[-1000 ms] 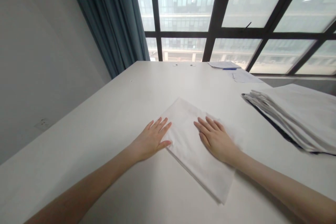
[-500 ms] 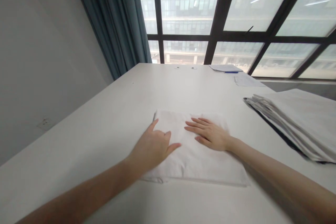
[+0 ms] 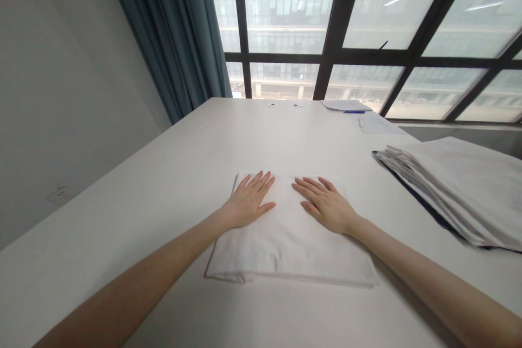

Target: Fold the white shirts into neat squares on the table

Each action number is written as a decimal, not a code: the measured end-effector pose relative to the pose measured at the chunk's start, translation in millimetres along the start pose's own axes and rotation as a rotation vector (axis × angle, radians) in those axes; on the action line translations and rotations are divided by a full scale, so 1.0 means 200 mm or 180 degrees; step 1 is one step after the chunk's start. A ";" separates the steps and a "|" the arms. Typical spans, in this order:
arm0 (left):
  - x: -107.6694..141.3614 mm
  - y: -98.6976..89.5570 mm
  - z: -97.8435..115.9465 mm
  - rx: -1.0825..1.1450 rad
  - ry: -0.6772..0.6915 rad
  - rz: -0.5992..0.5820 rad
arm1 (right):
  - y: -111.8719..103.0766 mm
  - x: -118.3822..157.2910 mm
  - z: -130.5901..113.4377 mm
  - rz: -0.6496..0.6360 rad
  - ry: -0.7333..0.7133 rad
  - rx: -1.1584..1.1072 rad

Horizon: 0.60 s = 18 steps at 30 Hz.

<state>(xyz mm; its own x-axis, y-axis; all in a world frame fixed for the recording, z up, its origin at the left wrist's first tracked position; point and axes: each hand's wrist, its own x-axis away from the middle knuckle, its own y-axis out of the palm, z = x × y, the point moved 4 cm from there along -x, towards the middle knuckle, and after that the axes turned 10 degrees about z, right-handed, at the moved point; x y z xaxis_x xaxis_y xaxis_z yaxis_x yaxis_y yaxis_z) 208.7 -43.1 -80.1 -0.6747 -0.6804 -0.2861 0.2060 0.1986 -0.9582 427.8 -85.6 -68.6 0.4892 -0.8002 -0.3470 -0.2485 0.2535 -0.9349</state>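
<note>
A folded white cloth point(image 3: 293, 244) lies on the white table point(image 3: 171, 179) in front of me, with small creases near its front edge. My left hand point(image 3: 249, 199) rests flat on the cloth's far left part, fingers spread and pointing away. On the far right part lies my right hand point(image 3: 325, 204), also flat with its fingers apart. Both palms face down on the fabric, and neither hand grips anything. At the front left corner the folded layers stick out a little.
A thick stack of folded white cloths point(image 3: 460, 190) with a dark bottom layer lies to the right. At the back right are papers point(image 3: 346, 105) and a blue pen point(image 3: 354, 112). A blue curtain point(image 3: 171, 32) hangs beside the windows, and a grey wall stands left.
My left hand has come down flat onto the cloth, a little farther away, with its fingers straightened. My right hand stays nearly in place. The view has shifted slightly.
</note>
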 end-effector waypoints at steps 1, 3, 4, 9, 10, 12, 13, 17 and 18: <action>0.01 0.00 -0.02 0.0012 -0.0046 -0.0020 | 0.00 0.01 0.02 -0.0003 0.0060 0.0060; 0.02 0.00 -0.06 0.0050 -0.0161 -0.0052 | 0.00 0.06 0.09 0.0015 0.0252 0.0172; 0.03 0.00 -0.08 0.0084 -0.0233 -0.0064 | 0.00 0.08 0.13 0.0036 0.0392 0.0220; 0.08 0.04 -0.21 0.0272 -0.0924 0.0082 | 0.01 0.21 0.31 0.0215 0.1121 0.0252; 0.08 0.04 -0.24 0.0275 -0.1129 0.0179 | 0.02 0.23 0.33 0.0271 0.1179 0.0240; 0.09 0.05 -0.28 0.0309 -0.1474 0.0354 | 0.02 0.24 0.34 0.0396 0.1220 0.0217; 0.09 0.06 -0.29 0.0370 -0.1570 0.0416 | 0.03 0.24 0.34 0.0453 0.1227 0.0191; 0.09 0.06 -0.32 0.1096 -0.1695 0.0733 | 0.01 0.22 0.36 0.0578 0.1408 -0.0141; 0.09 0.05 -0.33 0.1438 -0.1764 0.0855 | 0.01 0.22 0.36 0.0596 0.1481 -0.0250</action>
<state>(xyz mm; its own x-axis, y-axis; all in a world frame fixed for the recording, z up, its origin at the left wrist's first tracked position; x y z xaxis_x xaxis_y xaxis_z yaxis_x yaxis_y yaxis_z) 151.8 -7.2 -96.3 -0.1307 -0.9276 -0.3499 0.6632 0.1806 -0.7264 510.0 -81.0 -90.4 0.0104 -0.9068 -0.4214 -0.3672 0.3885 -0.8451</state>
